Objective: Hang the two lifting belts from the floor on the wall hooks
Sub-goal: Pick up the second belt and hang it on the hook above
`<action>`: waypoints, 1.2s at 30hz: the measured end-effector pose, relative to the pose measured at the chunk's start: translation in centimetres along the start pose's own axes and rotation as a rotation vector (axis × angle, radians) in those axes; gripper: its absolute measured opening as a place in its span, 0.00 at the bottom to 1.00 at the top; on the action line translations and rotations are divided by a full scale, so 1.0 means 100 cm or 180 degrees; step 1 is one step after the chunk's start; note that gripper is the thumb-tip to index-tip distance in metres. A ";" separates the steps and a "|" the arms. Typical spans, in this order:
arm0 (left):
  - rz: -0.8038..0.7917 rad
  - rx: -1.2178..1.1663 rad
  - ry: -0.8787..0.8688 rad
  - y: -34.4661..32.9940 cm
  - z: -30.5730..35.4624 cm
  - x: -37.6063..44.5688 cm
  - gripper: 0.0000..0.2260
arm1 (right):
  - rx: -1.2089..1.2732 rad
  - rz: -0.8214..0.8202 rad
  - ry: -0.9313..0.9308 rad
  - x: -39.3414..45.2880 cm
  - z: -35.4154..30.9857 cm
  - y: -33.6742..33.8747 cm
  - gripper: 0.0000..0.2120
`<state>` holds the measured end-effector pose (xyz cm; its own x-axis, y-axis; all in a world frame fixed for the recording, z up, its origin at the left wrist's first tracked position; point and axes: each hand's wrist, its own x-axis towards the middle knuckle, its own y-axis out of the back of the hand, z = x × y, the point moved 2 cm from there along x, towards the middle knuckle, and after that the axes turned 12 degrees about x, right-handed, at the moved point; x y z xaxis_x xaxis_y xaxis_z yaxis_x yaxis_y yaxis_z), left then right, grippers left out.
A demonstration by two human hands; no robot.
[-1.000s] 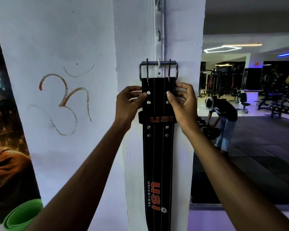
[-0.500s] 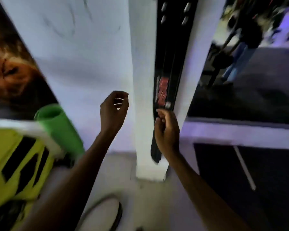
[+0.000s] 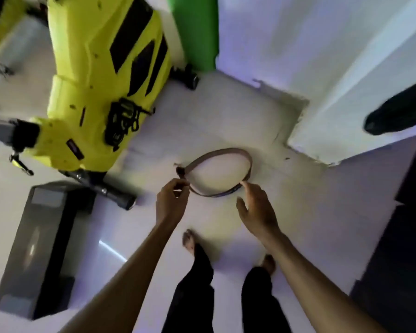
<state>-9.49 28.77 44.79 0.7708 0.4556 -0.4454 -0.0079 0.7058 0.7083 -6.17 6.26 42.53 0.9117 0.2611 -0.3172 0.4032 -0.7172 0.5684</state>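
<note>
Head view looks steeply down at a pale floor, and the frame is smeared by motion. A brown lifting belt lies on that floor curled into an open loop, standing on its edge.

The left hand is at the loop's near-left side, its grip curled with fingers and thumb drawn together next to the strap; whether they actually pinch the belt cannot be told through the blur. The right hand is at the loop's near-right side, grip spread apart, with one fingertip at the strap's edge and the other fingers loose and clear of it. The belt thus sits just beyond both grips and between them.

Nearer the person than the grips, two bare feet and dark trouser legs stand on the floor. Left of the left grip are a grey flat base and, beyond it, a bright yellow machine body with black panels. Beyond the grips a green roll leans by the white wall. Right of the right grip stands a white pillar, with the rounded dark end of a black belt hanging against it.
</note>
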 end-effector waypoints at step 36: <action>-0.1281 -0.1156 0.0138 -0.040 -0.013 0.145 0.35 | 0.0968 0.0189 -0.0231 0.119 0.026 -0.074 0.06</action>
<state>0.90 33.26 34.84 0.7315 0.1272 -0.6699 0.0569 0.9676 0.2459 1.49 12.99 32.56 0.9205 0.1742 -0.3498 0.2974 -0.8929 0.3380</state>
